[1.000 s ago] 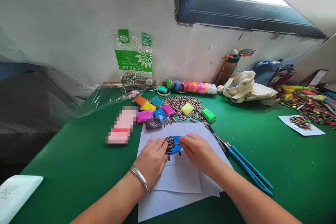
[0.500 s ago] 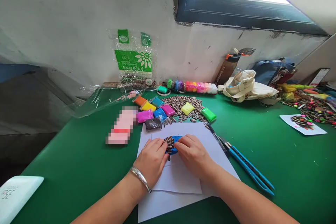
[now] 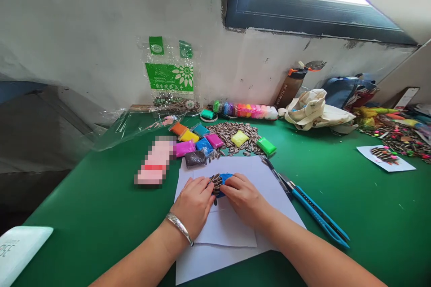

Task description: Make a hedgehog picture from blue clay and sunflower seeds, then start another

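On the stacked white paper [image 3: 232, 233] lies a flat piece of blue clay [image 3: 226, 179], its left part covered by striped sunflower seeds [image 3: 216, 183]. My left hand [image 3: 193, 202], with a silver bangle at the wrist, grips the left edge of this clay, thumb and fingertips at the seeds. From the right, my right hand [image 3: 244, 197] has its thumb and fingers pinched together at the border between the seeds and the bare blue clay. Whatever is between those fingertips is hidden. One dark seed [image 3: 215, 202] sticks out below the clay.
Behind the paper are wrapped clay packets [image 3: 195, 158] and a pile of sunflower seeds [image 3: 232, 132]. Blue tweezers [image 3: 319, 215] and a black pen [image 3: 276, 175] lie at the right. Farther right is a card with seeds stuck on it [image 3: 385, 158]. A clear seed bag [image 3: 170, 76] leans on the wall.
My right fingertips have shifted slightly left, from the blue clay to the edge of the seeds. My left hand keeps its place. The whole view has shifted a little.
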A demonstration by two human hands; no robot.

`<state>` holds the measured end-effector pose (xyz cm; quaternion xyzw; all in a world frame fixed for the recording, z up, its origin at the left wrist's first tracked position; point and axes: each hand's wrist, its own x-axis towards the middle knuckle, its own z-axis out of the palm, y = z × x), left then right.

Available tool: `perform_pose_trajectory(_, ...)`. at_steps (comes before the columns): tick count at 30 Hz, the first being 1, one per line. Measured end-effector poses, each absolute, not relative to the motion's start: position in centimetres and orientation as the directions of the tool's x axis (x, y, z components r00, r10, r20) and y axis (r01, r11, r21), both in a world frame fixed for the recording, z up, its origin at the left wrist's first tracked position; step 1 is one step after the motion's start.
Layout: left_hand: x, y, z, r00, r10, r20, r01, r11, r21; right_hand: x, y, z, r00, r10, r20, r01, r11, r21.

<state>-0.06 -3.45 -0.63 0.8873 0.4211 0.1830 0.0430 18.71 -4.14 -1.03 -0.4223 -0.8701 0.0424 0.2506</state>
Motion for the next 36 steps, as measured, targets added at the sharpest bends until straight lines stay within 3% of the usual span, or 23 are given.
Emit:
perform_pose_trajectory(11,-0.1,-3.5,-0.5,0.59,0.767,0.254,0.739,-0.639,0.214,19.1,-4.2,-0.7,-0.346,0.88,0.327,0.814,0.454,-0.362)
perform_pose_trajectory(31,-0.2,-3.4,-0.8,0.602,0.755,0.262,0.735,-0.651,0.189,20.0,-3.1,-1.1,-0.29,0.892,0.347,0.806,0.423,-0.413)
perform_pose_trajectory(33,-0.2,-3.4,-0.8,0.602,0.758,0.25,0.736,-0.649,0.195,21.4,-1.9,-0.4,-0.18,0.918,0.354,0.866,0.319,-0.386)
perform_pose_trajectory(36,-0.2,-3.3,-0.6,0.6,0.764,0.239,0.736,-0.644,0.209,23.7,0.4,0.2,-0.115,0.958,0.264,0.957,0.178,-0.23)
